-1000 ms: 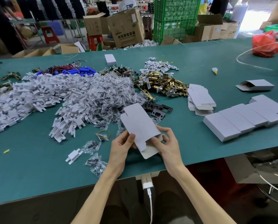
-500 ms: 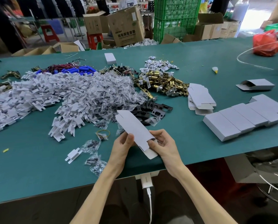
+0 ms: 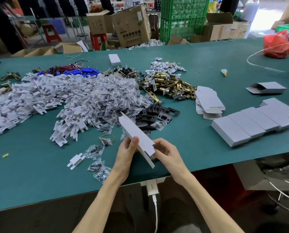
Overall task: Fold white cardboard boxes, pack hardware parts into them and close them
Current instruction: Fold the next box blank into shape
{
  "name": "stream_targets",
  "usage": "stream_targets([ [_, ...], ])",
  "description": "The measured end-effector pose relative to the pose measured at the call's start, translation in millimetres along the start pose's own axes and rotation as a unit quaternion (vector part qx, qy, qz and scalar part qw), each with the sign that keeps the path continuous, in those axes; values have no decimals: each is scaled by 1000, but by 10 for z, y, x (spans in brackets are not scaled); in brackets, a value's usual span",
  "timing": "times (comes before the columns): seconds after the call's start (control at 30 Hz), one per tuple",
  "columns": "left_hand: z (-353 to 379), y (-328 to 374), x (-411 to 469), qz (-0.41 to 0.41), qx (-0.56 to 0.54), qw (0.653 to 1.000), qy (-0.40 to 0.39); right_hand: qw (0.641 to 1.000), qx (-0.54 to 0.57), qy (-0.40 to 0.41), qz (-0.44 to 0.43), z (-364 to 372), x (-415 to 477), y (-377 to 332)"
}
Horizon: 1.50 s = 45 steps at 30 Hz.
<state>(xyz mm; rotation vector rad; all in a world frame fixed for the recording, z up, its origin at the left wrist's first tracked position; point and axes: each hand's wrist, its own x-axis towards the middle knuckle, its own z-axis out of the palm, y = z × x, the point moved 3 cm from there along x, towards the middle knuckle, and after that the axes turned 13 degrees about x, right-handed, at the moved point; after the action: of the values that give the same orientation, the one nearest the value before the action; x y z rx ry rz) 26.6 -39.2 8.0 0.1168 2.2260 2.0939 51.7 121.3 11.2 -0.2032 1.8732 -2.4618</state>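
A flat white cardboard box blank [image 3: 137,133] is held over the near edge of the green table [image 3: 31,174], tilted so its long side points away to the left. My left hand [image 3: 126,154] grips its near left edge with the thumb on top. My right hand [image 3: 167,153] pinches its near right end at the flaps. Behind it lie black metal plates [image 3: 158,113], a heap of bagged screws [image 3: 110,101], white plastic parts [image 3: 31,98] and brass latches [image 3: 170,84].
A stack of flat blanks [image 3: 207,101] and a row of closed white boxes [image 3: 254,121] lie to the right, with one open-ended box [image 3: 266,88] behind them. A red bag [image 3: 276,46] sits far right. Loose screw bags [image 3: 98,167] lie near my left hand.
The blank has turned from lying broad and flat toward me to a narrower, edge-on tilt, and both hands have shifted along its near end.
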Motion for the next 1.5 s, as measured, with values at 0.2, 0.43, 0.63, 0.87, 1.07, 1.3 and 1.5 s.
stream_targets([
  [0.2,9,15,15,-18,29,999,20,995,96,31,11,-49,10,2],
  [0.43,121,14,-11,-13,98,995,-21,995,72,64,12,-30,-9,-4],
  [0.63,51,-38,-6,-19,69,997,1,990,109,84,26,-76,-6,48],
  [0.87,3,-62,0,-31,46,998,14,989,108,100,19,-96,4,80],
  [1.07,26,-56,-6,-16,36,999,18,988,56,141,-15,-57,5,92],
  [1.3,18,-52,-3,10,19,1000,12,991,52,116,-30,-59,-6,61],
  [1.5,44,-2,17,32,25,999,-5,994,11,108,-28,-42,12,19],
])
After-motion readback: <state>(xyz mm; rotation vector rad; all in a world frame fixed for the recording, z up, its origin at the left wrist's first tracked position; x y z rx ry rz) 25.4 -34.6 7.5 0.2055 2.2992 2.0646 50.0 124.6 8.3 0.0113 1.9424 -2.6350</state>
